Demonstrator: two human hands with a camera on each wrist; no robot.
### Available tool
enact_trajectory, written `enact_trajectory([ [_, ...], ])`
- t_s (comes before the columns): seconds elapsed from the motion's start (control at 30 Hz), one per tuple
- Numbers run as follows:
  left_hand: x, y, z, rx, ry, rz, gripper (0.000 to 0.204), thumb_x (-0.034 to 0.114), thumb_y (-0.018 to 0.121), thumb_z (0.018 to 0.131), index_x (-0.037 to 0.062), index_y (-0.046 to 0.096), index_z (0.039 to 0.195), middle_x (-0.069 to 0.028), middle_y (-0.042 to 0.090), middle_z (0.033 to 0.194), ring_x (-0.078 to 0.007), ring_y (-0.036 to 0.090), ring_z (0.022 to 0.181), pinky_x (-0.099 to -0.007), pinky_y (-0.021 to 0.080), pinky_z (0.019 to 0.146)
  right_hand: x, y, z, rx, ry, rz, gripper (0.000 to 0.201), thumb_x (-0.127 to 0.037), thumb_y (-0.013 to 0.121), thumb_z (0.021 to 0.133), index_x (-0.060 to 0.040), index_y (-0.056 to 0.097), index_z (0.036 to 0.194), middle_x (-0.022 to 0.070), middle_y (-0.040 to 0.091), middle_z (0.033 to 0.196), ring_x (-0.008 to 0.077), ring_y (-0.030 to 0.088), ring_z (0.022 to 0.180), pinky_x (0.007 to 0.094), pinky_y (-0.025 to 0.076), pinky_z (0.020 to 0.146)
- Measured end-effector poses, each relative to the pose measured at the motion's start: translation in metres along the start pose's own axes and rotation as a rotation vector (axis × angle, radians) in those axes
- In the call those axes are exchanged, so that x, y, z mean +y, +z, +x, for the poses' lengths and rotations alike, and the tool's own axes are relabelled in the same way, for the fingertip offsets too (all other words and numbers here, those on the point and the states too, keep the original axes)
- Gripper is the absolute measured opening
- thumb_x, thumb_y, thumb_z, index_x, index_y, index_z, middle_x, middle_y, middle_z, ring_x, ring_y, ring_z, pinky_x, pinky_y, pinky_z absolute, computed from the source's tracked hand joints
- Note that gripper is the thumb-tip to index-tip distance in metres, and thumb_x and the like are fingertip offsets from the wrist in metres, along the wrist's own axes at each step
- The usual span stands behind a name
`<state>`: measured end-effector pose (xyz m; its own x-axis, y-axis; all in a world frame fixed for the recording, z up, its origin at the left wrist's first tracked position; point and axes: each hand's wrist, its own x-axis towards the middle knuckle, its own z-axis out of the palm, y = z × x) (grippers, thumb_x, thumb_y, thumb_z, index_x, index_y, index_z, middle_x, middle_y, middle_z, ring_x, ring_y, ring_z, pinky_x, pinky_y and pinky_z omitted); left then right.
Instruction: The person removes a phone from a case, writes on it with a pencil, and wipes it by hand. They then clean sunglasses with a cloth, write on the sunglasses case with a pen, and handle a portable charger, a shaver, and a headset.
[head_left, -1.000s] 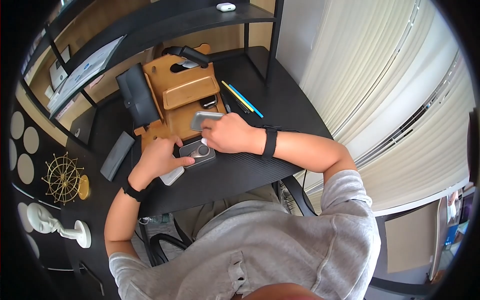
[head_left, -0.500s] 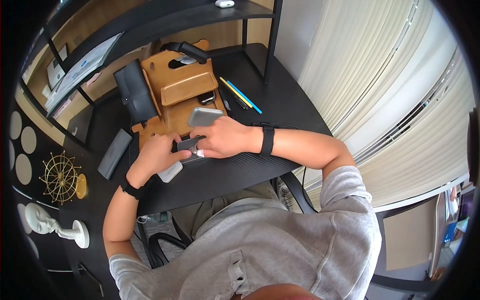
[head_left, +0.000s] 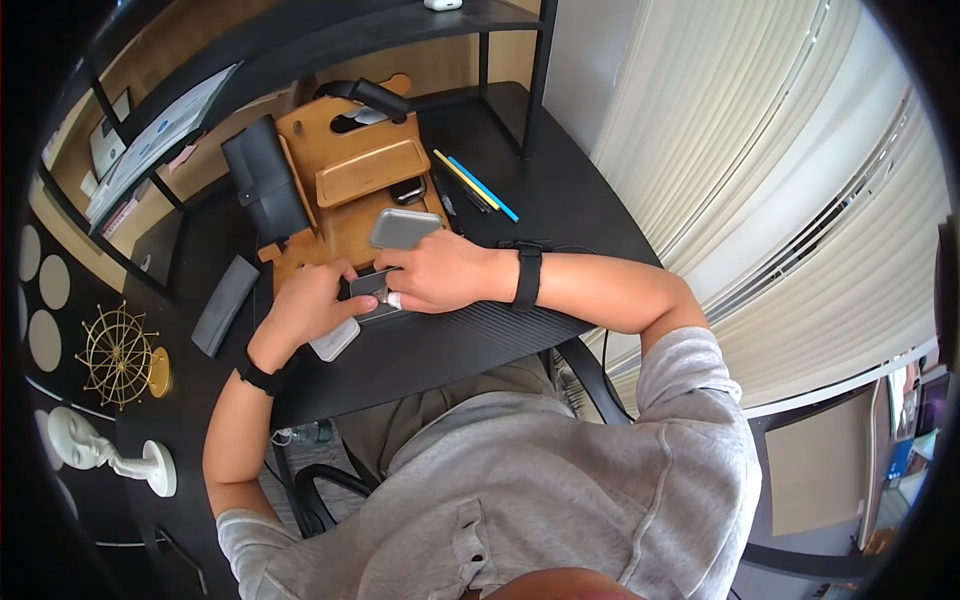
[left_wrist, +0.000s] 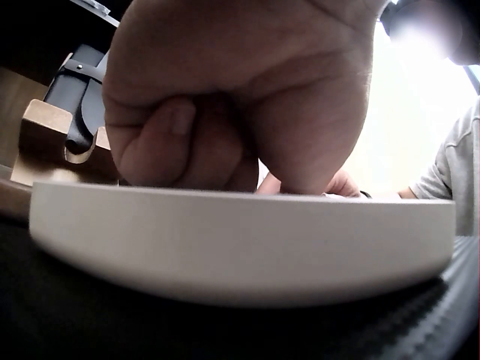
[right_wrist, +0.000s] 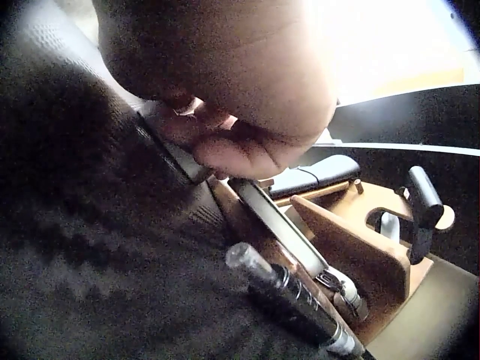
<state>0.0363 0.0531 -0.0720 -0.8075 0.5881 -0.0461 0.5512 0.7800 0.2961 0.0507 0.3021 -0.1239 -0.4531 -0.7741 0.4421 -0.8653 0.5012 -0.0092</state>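
to do this well, let the left hand [head_left: 312, 302] be the anchor: its bent fingers [left_wrist: 161, 150] and thumb grip the left end of a small open tin [head_left: 368, 284], and a light, even hold there should stop it skating on the dark surface [head_left: 450, 342]. the right hand [head_left: 445, 272] has the finer part, its fingers [right_wrist: 240, 157] curled down over the tin's other end and pinching, as far as i can make out, a small silvery piece [head_left: 381, 296] right between the two sets of fingertips. i'd move that piece gently and squarely so it doesn't scrape the rim, with the left thumb kept out of its path. the tin sits directly below both sets of fingers; it looks shallow and straight-sided, rounded at the corner in view, dark grey inside with a thin paler rim. the fingers cover much of it, so anything else inside can't be told. the silvery piece looks smooth and hard, probably slippery; its full shape is hidden. just beyond the right fingers a shallow grey lid-like tray [head_left: 405, 230] rests by the wooden stand [head_left: 370, 170], and a white rounded slab [head_left: 335, 340] lies just nearer the person than the left fingers.
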Motion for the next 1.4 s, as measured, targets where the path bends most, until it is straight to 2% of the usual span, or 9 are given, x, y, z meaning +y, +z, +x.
enact_trajectory([
  [0.2,0.004,0.007,-0.002,0.084,0.051,0.056,0.046,0.042,0.082,0.082,0.0031,0.070,0.103,-0.0191,0.068,0.071,-0.0386,0.070,0.072,-0.0480,0.052,0.066,-0.001,0.004,0.001,0.004,-0.012,0.000,0.023,-0.028,0.069,0.088,-0.0051,0.069,0.087,0.0061,0.063,0.113,0.0298,0.069,0.069,0.0439,0.056,0.062],
  [0.3,0.002,0.012,-0.002,0.132,0.089,0.070,0.043,0.040,0.080,0.083,0.0034,0.070,0.102,-0.0201,0.069,0.072,-0.0392,0.070,0.074,-0.0483,0.053,0.068,-0.004,0.002,0.002,0.039,-0.005,0.020,0.029,-0.033,0.067,0.089,-0.0053,0.072,0.083,0.0088,0.067,0.097,0.0320,0.069,0.067,0.0452,0.055,0.062],
  [0.4,0.004,0.008,-0.001,0.077,0.043,0.064,0.043,0.041,0.080,0.083,0.0035,0.071,0.101,-0.0201,0.069,0.072,-0.0389,0.071,0.074,-0.0482,0.053,0.068,-0.003,0.004,0.002,0.007,-0.011,0.000,0.025,-0.029,0.068,0.088,-0.0045,0.068,0.083,0.0068,0.064,0.107,0.0302,0.068,0.068,0.0440,0.055,0.061],
  [0.6,0.008,0.005,-0.001,0.079,0.045,0.041,0.042,0.041,0.080,0.083,0.0047,0.071,0.101,-0.0196,0.070,0.071,-0.0387,0.071,0.073,-0.0482,0.054,0.068,-0.004,0.004,0.003,0.026,-0.015,0.011,0.027,-0.029,0.067,0.087,-0.0038,0.069,0.079,0.0076,0.064,0.104,0.0300,0.068,0.067,0.0435,0.055,0.061],
  [0.7,0.007,0.005,-0.001,0.079,0.048,0.041,0.042,0.042,0.079,0.083,0.0051,0.071,0.101,-0.0195,0.070,0.071,-0.0386,0.071,0.072,-0.0482,0.054,0.068,-0.003,0.007,0.004,0.076,-0.018,0.025,0.031,-0.034,0.065,0.088,-0.0051,0.072,0.077,0.0092,0.065,0.092,0.0321,0.067,0.065,0.0450,0.054,0.061],
  [0.8,0.006,0.006,0.000,0.067,0.036,0.046,0.042,0.042,0.080,0.082,0.0051,0.072,0.101,-0.0199,0.070,0.071,-0.0389,0.071,0.072,-0.0482,0.055,0.069,-0.004,0.005,0.003,0.040,-0.021,-0.002,0.028,-0.030,0.067,0.086,-0.0031,0.069,0.079,0.0078,0.064,0.103,0.0299,0.067,0.065,0.0431,0.054,0.059],
  [1.0,0.006,0.006,0.000,0.081,0.054,0.052,0.043,0.042,0.080,0.082,0.0054,0.071,0.101,-0.0200,0.069,0.071,-0.0392,0.071,0.073,-0.0482,0.054,0.068,-0.004,0.005,0.003,0.022,-0.003,0.012,0.029,-0.031,0.066,0.086,-0.0031,0.069,0.078,0.0079,0.063,0.101,0.0302,0.067,0.064,0.0433,0.054,0.058],
  [1.1,0.006,0.005,-0.001,0.078,0.036,0.041,0.042,0.042,0.080,0.082,0.0057,0.071,0.101,-0.0195,0.069,0.071,-0.0389,0.071,0.074,-0.0478,0.054,0.068,-0.006,0.004,0.004,0.055,-0.008,0.016,0.033,-0.035,0.064,0.087,-0.0045,0.073,0.077,0.0091,0.064,0.092,0.0317,0.066,0.064,0.0442,0.054,0.060],
  [1.4,0.008,0.005,-0.002,0.070,0.037,0.027,0.043,0.043,0.081,0.082,0.0050,0.071,0.099,-0.0177,0.068,0.070,-0.0381,0.070,0.071,-0.0478,0.052,0.066,-0.006,0.006,0.004,0.003,0.021,0.001,0.030,-0.032,0.066,0.085,-0.0031,0.068,0.079,0.0078,0.062,0.101,0.0301,0.067,0.065,0.0433,0.055,0.060],
])
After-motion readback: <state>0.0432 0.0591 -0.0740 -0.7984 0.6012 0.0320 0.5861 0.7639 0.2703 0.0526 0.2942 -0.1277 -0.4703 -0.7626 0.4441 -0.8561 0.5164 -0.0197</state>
